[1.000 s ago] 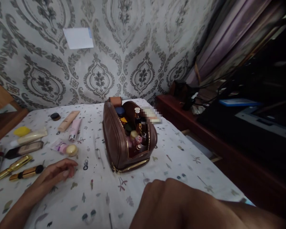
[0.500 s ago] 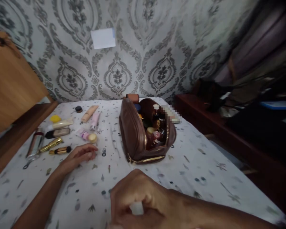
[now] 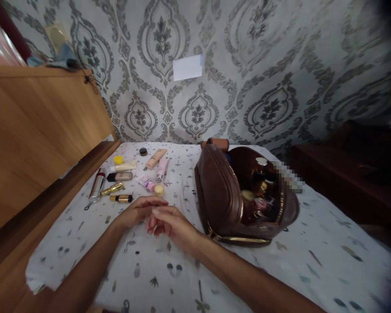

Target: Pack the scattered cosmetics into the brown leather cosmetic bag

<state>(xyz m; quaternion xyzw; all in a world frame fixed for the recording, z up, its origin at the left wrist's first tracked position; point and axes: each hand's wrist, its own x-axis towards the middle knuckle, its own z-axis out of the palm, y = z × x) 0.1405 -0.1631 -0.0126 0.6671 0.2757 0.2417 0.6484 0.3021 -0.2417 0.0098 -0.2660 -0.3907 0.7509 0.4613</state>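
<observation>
My left hand (image 3: 140, 211) rests low over the patterned cloth, palm down, its fingers stretched out and nothing seen in them. Just right of it, my right hand (image 3: 171, 224) meets its fingertips; the fingers are loosely curled and apart, with no object visible. A brown leather bag (image 3: 218, 187) stands unzipped to the right, bottles and a round-topped jar inside. Beyond my left hand lie a cream-lidded jar (image 3: 158, 189), a pink tube (image 3: 162, 168), a peach tube (image 3: 156, 159) and a small black-and-gold bottle (image 3: 121, 198).
Further left are a silver-and-red bottle (image 3: 97, 184), a gold tube (image 3: 112, 188), a dark-capped bottle (image 3: 119, 176) and a yellow lid (image 3: 118, 160). A black jar (image 3: 143, 151) sits at the back. Wooden furniture (image 3: 45, 134) borders the left side.
The view has turned left, so the bag appears further right. My right hand has moved from the near edge up beside my left hand, and its fist has loosened.
</observation>
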